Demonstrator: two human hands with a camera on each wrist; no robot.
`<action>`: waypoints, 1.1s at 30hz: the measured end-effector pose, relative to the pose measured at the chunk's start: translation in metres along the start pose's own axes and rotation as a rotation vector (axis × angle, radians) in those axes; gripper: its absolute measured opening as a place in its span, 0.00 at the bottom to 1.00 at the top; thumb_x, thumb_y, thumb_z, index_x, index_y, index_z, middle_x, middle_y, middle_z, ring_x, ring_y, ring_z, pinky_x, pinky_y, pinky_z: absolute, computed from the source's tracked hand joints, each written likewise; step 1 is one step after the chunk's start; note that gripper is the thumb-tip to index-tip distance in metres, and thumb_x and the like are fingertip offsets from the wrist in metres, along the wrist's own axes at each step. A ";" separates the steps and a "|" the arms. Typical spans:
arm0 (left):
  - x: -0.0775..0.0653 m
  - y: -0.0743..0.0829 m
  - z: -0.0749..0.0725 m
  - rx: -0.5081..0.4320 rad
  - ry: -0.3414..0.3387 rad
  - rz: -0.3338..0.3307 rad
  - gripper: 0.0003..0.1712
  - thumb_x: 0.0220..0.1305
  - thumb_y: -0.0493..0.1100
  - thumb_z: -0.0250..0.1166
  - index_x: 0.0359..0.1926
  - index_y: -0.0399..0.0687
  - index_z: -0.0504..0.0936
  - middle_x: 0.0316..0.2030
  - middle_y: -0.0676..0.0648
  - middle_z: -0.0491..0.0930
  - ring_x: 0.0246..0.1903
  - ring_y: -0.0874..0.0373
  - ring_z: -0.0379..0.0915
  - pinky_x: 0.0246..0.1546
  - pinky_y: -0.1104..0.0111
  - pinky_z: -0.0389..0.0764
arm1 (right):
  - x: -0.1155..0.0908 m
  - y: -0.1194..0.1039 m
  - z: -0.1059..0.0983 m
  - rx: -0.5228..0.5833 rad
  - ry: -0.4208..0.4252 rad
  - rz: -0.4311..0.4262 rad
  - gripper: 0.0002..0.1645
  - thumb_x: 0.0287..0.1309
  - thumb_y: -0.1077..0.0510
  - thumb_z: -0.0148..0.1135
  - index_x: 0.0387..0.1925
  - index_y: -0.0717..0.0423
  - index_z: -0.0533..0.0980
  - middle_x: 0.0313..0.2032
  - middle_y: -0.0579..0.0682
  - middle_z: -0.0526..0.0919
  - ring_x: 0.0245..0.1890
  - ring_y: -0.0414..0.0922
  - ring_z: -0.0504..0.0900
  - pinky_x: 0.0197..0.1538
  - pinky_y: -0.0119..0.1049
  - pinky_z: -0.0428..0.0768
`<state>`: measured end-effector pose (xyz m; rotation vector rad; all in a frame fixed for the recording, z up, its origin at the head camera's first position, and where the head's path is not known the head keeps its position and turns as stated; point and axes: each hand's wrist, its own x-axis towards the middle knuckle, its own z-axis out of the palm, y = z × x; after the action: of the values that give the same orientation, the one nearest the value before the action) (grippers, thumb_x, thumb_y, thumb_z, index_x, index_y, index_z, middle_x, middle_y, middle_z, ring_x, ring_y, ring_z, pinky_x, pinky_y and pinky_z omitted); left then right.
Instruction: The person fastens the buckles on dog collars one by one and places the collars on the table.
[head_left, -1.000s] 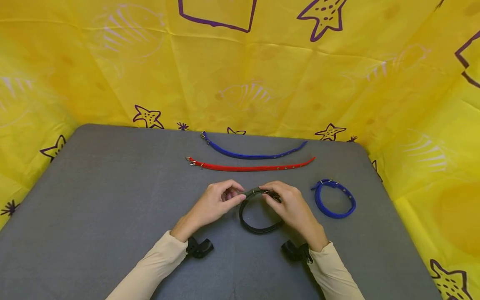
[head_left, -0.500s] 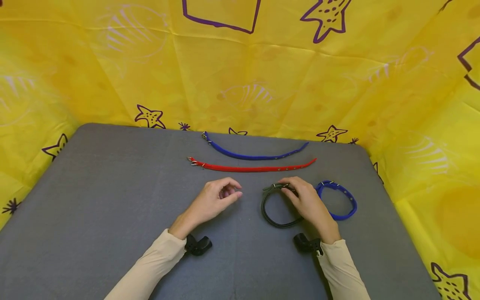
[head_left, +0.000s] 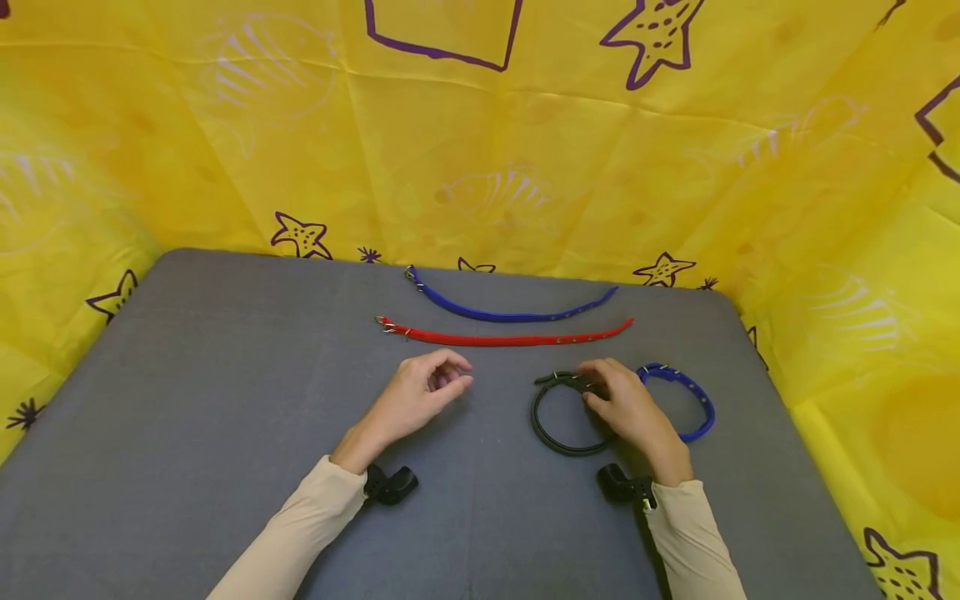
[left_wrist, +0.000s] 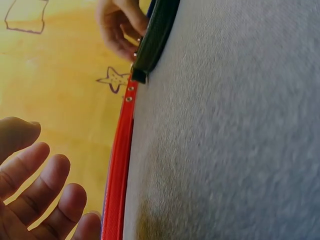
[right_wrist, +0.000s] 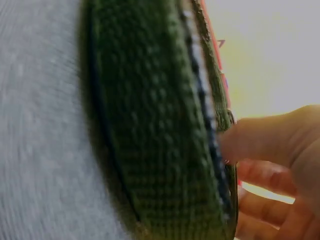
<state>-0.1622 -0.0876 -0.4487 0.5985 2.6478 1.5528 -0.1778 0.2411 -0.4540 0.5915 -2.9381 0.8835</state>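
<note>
A dark green collar [head_left: 538, 421], buckled into a ring, stands on edge or lies on the table right of centre in the head view. My right hand [head_left: 628, 410] holds its buckled side, with thumb and fingers on either side of the strap. In the right wrist view the near band of the collar [right_wrist: 150, 125] fills the middle, and the thumb of my right hand [right_wrist: 280, 145] meets the strap behind it. My left hand [head_left: 411, 398] hovers over the table with loosely bent fingers and nothing in them. The fingers of the left hand [left_wrist: 42, 195] look relaxed in the left wrist view.
A blue collar [head_left: 705, 425] fastened into a ring lies just right of my right hand, partly hidden by it. Farther back, a red collar [head_left: 487, 340] and another blue collar [head_left: 495, 316] lie unfastened on the grey table [head_left: 247, 375]. A yellow patterned cloth [head_left: 420, 125] stands behind.
My right hand has carried the green collar to the right, up beside the blue ring collar. The left hand has let go of it and drawn back slightly left.
</note>
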 end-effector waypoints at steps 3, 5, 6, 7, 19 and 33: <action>0.001 -0.002 -0.005 0.010 0.017 -0.002 0.07 0.67 0.43 0.66 0.44 0.49 0.83 0.29 0.53 0.78 0.28 0.60 0.72 0.30 0.72 0.74 | -0.001 0.002 -0.003 -0.023 0.001 0.004 0.20 0.54 0.73 0.65 0.50 0.62 0.80 0.41 0.58 0.84 0.42 0.53 0.84 0.47 0.49 0.81; 0.002 -0.004 -0.008 0.016 0.033 -0.005 0.07 0.67 0.43 0.66 0.44 0.48 0.83 0.29 0.52 0.79 0.28 0.59 0.72 0.30 0.72 0.74 | -0.001 0.003 -0.004 -0.034 0.011 0.006 0.20 0.55 0.74 0.64 0.50 0.60 0.81 0.41 0.58 0.85 0.41 0.52 0.84 0.46 0.49 0.81; 0.003 -0.006 -0.009 0.018 0.040 -0.007 0.07 0.67 0.43 0.66 0.44 0.47 0.83 0.29 0.52 0.79 0.28 0.59 0.73 0.30 0.72 0.75 | -0.001 0.004 -0.004 -0.036 0.018 0.008 0.20 0.55 0.74 0.64 0.50 0.60 0.81 0.41 0.58 0.85 0.42 0.52 0.84 0.46 0.49 0.80; 0.003 -0.007 -0.011 0.018 0.047 -0.010 0.08 0.67 0.43 0.66 0.44 0.46 0.83 0.29 0.52 0.79 0.28 0.59 0.73 0.30 0.72 0.75 | -0.001 0.005 -0.005 -0.039 0.028 0.009 0.20 0.55 0.75 0.63 0.49 0.59 0.82 0.42 0.58 0.86 0.42 0.53 0.84 0.47 0.49 0.80; 0.003 -0.021 -0.031 0.058 0.125 -0.047 0.08 0.66 0.42 0.67 0.44 0.46 0.82 0.30 0.50 0.81 0.29 0.59 0.74 0.31 0.72 0.74 | 0.001 0.010 -0.006 -0.034 0.077 0.021 0.17 0.58 0.74 0.62 0.48 0.60 0.82 0.44 0.58 0.86 0.45 0.54 0.85 0.49 0.51 0.80; 0.012 -0.051 -0.066 0.161 0.215 -0.142 0.13 0.66 0.44 0.67 0.49 0.44 0.82 0.39 0.45 0.79 0.33 0.54 0.74 0.33 0.68 0.74 | 0.027 0.019 -0.035 0.127 0.062 0.044 0.18 0.64 0.65 0.62 0.55 0.63 0.79 0.49 0.64 0.84 0.47 0.61 0.85 0.51 0.55 0.81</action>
<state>-0.2028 -0.1614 -0.4563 0.2509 2.9186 1.4514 -0.2129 0.2654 -0.4314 0.4967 -2.8666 1.0788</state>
